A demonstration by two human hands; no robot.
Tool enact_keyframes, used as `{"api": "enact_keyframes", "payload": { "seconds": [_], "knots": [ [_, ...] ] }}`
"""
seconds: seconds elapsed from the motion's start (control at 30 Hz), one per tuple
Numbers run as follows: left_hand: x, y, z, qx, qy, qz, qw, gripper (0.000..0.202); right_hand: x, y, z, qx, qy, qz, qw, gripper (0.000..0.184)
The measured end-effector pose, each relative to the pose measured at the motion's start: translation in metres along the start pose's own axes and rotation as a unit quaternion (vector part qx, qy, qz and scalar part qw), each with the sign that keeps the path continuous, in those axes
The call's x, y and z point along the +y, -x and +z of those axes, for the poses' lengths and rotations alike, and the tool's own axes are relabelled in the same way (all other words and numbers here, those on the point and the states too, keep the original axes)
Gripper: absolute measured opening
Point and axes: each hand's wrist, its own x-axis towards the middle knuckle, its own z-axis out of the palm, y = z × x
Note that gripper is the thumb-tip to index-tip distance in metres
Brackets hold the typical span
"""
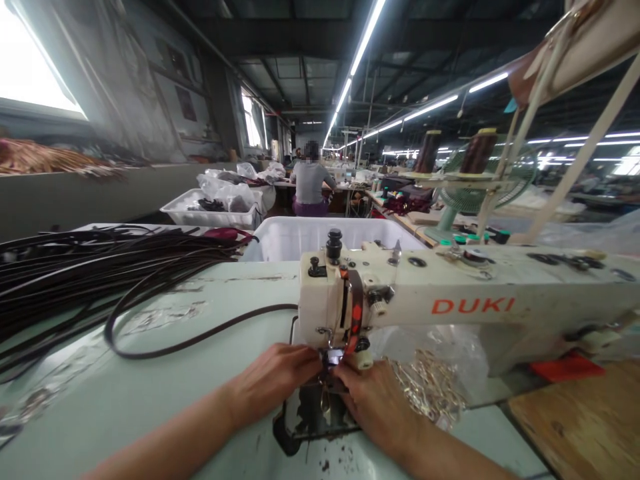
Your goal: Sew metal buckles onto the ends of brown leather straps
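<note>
My left hand (273,383) and my right hand (375,400) meet under the head of a cream DUKI sewing machine (415,300). Both pinch a dark leather strap (333,380) at the presser foot, with a small shiny metal piece (334,357) showing between them. The needle is hidden by my fingers. A long dark strap (200,340) curves across the pale green machine table (125,420) from a large pile of dark leather straps (85,280) on the left. A clear plastic bag of metal chain (430,390) lies beside my right hand.
White plastic bins (320,237) stand just beyond the machine. A thread stand carries brown spools (427,152) above a green fan (475,180). A wooden board (585,420) sits at the lower right. Farther back, a seated co-worker (310,187) faces away among more workbenches.
</note>
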Motion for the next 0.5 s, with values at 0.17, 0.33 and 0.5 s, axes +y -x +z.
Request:
{"api": "enact_keyframes", "payload": {
  "seconds": [0.17, 0.33, 0.5],
  "knots": [
    [0.005, 0.003, 0.001, -0.027, -0.02, 0.007, 0.999, 0.034, -0.002, 0.001, 0.002, -0.01, 0.037, -0.022, 0.999, 0.023],
    [0.008, 0.006, 0.003, -0.033, -0.01, -0.017, 0.999, 0.033, 0.002, 0.003, -0.001, -0.031, 0.033, -0.037, 0.998, 0.028],
    [0.001, 0.004, 0.008, -0.032, -0.025, -0.019, 0.999, 0.034, 0.01, 0.007, 0.001, -0.022, 0.007, -0.021, 1.0, 0.034]
  ]
}}
